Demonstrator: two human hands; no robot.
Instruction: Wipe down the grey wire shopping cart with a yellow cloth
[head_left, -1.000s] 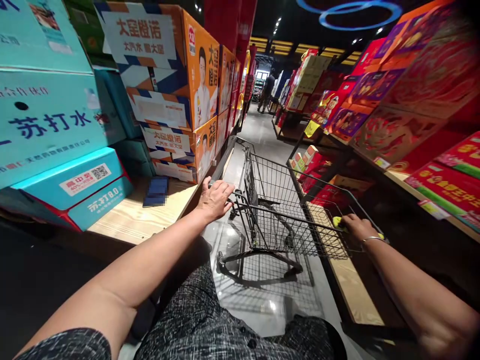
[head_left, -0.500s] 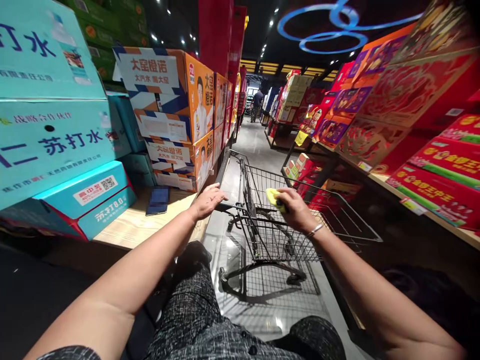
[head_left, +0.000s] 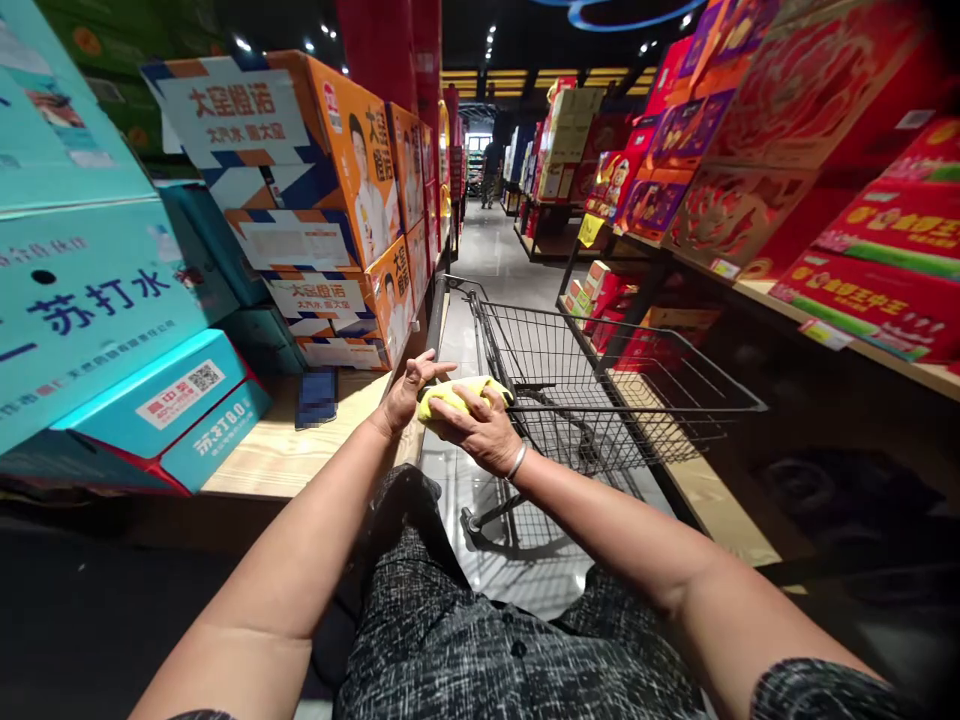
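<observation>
My right hand (head_left: 484, 432) is pressed over a yellow cloth (head_left: 474, 388), which lies against the handle end of a black wire shopping cart (head_left: 600, 345). Most of the handle is hidden beneath the cloth and fingers. Just left of the cloth, my left hand (head_left: 405, 395) has its fingers stretched apart and appears to hold nothing. It is by the handle's left end; whether it touches the bar I cannot tell. The cart's basket stretches away to the right and stands without goods inside.
A dark phone (head_left: 316, 397) lies on a low wooden shelf (head_left: 251, 450) at left, beside turquoise cartons (head_left: 169, 410) and stacked orange drink cartons (head_left: 360, 190). Red gift boxes (head_left: 862, 290) fill the right shelf. Far down the aisle (head_left: 487, 245) stands a person (head_left: 491, 170).
My right hand has carried the yellow cloth leftward from above the basket down to the handle, next to my left hand. My left fingers are lifted and more spread. The view has tilted downward.
</observation>
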